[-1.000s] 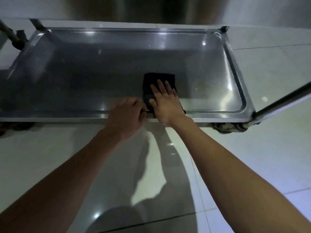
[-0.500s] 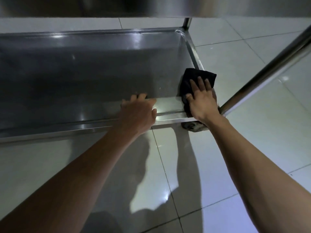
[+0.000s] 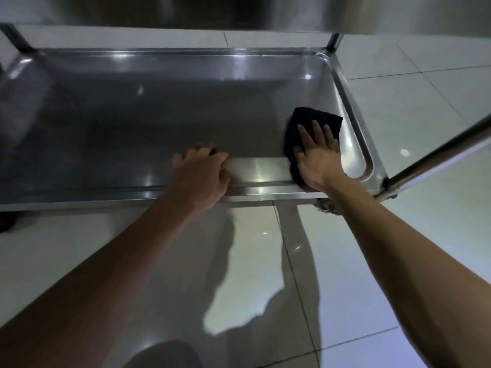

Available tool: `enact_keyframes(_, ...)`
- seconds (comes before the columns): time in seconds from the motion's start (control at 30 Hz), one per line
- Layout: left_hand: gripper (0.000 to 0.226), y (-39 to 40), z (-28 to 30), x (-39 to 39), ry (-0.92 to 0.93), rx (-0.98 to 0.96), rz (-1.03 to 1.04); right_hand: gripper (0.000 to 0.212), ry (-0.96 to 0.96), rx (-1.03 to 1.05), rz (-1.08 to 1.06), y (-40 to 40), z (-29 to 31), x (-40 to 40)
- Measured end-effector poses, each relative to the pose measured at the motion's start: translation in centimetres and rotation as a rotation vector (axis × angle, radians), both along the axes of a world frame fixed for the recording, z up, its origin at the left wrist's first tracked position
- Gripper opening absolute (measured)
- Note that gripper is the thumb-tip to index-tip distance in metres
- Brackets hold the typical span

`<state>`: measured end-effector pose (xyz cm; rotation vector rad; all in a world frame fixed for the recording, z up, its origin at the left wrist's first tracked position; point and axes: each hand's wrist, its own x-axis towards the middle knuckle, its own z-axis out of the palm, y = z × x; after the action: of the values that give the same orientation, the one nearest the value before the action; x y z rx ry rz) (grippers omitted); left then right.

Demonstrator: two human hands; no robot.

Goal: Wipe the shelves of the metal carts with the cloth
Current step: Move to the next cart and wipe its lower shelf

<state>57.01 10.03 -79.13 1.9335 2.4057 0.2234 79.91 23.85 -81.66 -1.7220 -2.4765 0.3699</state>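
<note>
The bottom shelf (image 3: 164,112) of a stainless steel cart fills the upper half of the head view, a shallow tray with a raised rim. A black cloth (image 3: 308,120) lies flat on the shelf near its right end. My right hand (image 3: 317,152) presses down on the cloth with straight, spread fingers. My left hand (image 3: 203,172) rests over the shelf's front rim near the middle, its fingers curled over the edge into the tray.
The cart's right front post (image 3: 435,158) slants up to the right from the shelf corner, with a caster (image 3: 325,205) under it. An upper shelf's underside (image 3: 239,11) hangs overhead. White tiled floor (image 3: 265,261) surrounds the cart.
My right hand slid the cloth from the shelf's middle front to the right rim, then back a little inside the tray. My left hand stays on the front rim.
</note>
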Motion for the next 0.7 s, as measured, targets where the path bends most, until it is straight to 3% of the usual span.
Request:
enact_keyframes(0.17, 0.031, -3.0, 0.2, -6.4, 0.022, -0.034, 0.083, 0.056, 0.031, -0.057, 0.154, -2.4, 0.6, -11.1)
enact_keyframes(0.33, 0.034, -4.3, -0.2, -8.0, 0.007, -0.049, 0.064, 0.058, 0.060, -0.080, 0.318, -4.7, 0.8, -19.7)
enact_keyframes(0.7, 0.037, -2.8, 0.9, -5.2, 0.077, -0.132, 0.115, 0.057, 0.169, -0.105, 0.339, -3.4, 0.4, -17.4)
